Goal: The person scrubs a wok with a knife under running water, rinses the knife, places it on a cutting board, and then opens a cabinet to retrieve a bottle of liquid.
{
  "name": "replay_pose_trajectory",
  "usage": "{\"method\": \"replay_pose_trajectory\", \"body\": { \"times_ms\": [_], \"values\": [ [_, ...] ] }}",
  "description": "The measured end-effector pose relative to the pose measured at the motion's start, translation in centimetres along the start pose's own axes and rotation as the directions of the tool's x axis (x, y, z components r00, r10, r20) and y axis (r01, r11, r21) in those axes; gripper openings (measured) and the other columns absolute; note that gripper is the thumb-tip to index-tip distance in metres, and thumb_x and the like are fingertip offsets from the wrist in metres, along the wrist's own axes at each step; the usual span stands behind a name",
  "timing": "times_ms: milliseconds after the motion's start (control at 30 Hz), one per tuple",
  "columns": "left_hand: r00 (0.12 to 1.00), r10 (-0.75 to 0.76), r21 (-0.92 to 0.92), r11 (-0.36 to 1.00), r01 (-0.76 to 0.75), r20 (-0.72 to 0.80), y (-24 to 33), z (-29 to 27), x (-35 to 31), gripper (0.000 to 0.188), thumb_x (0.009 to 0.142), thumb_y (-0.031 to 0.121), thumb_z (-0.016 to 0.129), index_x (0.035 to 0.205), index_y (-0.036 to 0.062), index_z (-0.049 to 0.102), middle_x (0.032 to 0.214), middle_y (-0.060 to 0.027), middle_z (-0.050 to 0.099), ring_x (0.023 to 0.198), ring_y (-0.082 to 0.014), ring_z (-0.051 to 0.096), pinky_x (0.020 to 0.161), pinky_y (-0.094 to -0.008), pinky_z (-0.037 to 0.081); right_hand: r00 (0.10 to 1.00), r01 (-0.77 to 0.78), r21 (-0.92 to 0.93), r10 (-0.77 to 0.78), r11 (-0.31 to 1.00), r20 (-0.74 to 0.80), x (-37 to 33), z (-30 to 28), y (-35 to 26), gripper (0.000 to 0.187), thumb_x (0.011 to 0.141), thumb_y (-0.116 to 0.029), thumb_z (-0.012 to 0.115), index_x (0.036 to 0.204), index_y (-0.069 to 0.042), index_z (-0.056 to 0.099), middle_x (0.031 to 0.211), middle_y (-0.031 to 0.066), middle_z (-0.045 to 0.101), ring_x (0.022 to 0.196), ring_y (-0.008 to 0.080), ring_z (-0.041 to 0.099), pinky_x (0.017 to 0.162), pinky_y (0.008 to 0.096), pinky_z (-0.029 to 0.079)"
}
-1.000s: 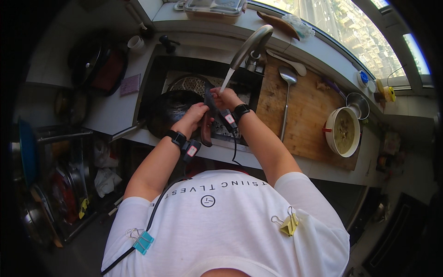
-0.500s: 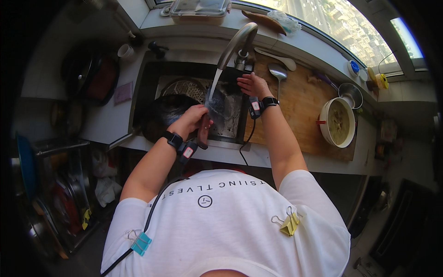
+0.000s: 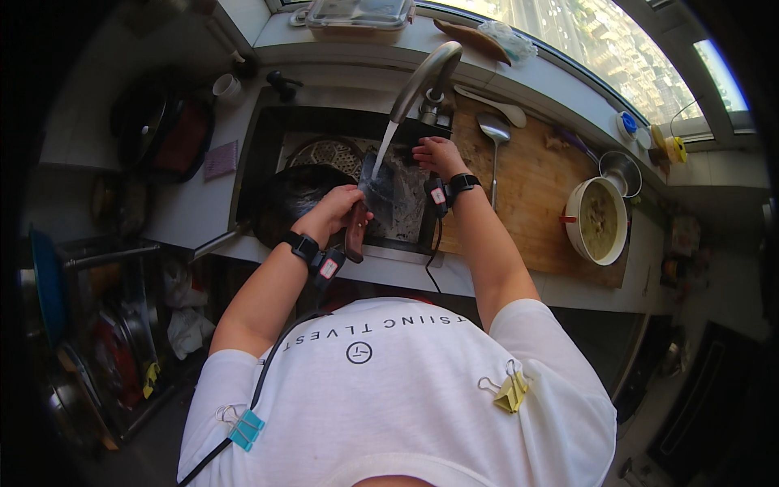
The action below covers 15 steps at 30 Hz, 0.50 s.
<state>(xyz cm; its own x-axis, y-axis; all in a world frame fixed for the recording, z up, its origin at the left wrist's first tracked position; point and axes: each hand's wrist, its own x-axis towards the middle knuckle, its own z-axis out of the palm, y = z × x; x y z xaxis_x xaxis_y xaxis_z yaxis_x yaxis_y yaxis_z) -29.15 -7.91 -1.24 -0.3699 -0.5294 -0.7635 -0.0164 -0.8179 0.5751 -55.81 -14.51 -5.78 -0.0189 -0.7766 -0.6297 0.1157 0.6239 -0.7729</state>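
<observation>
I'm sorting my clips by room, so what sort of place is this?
Most likely a home kitchen: there is a sink with the faucet running, a cutting board beside it, and a knife in the left hand.

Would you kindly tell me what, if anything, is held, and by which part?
The left hand holds a knife by its handle; the right hand looks empty.
</observation>
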Motion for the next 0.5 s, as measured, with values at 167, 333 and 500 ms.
{"method": "replay_pose_trajectory", "body": {
  "times_ms": [167, 333, 500],
  "values": [
    [1.0, 0.021, -0.018, 1.0, -0.021, -0.015, 0.1, -0.4, -0.6, 0.009, 0.087, 0.006, 0.049, 0.094, 0.0042, 0.053, 0.079, -0.0119, 0.058, 0.068, -0.0273, 0.064, 0.056, -0.04, 0.052, 0.989, 0.058, 0.059, -0.049, 0.997, -0.14, 3.7, -4.0, -2.5, 0.031, 0.1, -0.029, 0.047, 0.11, -0.002, 0.057, 0.101, 0.0128, 0.07, 0.082, 0.0209, 0.068, 0.071, 0.0334, 0.054],
    [0.999, 0.027, -0.026, 0.999, -0.028, -0.035, 0.1, -0.8, -0.7, 0.009, 0.087, 0.007, 0.049, 0.095, 0.0043, 0.052, 0.08, -0.0122, 0.057, 0.069, -0.0276, 0.064, 0.057, -0.0399, 0.053, 0.993, 0.089, -0.071, -0.094, 0.993, -0.075, 2.6, -3.4, -1.7, 0.029, 0.099, -0.027, 0.05, 0.115, -0.004, 0.057, 0.098, 0.0115, 0.07, 0.079, 0.0198, 0.068, 0.068, 0.0314, 0.054],
    [0.998, 0.055, -0.034, 0.998, -0.055, -0.025, 0.0, -1.1, -1.1, 0.001, 0.087, 0.008, 0.053, 0.087, 0.0087, 0.051, 0.078, -0.0096, 0.057, 0.068, -0.0242, 0.062, 0.057, -0.0373, 0.052, 0.954, 0.259, -0.354, -0.296, 0.898, -0.053, -0.8, -4.9, 1.2, 0.031, 0.097, -0.019, 0.054, 0.124, -0.003, 0.056, 0.092, 0.009, 0.068, 0.076, 0.0161, 0.065, 0.066, 0.0291, 0.051]
  ]
}}
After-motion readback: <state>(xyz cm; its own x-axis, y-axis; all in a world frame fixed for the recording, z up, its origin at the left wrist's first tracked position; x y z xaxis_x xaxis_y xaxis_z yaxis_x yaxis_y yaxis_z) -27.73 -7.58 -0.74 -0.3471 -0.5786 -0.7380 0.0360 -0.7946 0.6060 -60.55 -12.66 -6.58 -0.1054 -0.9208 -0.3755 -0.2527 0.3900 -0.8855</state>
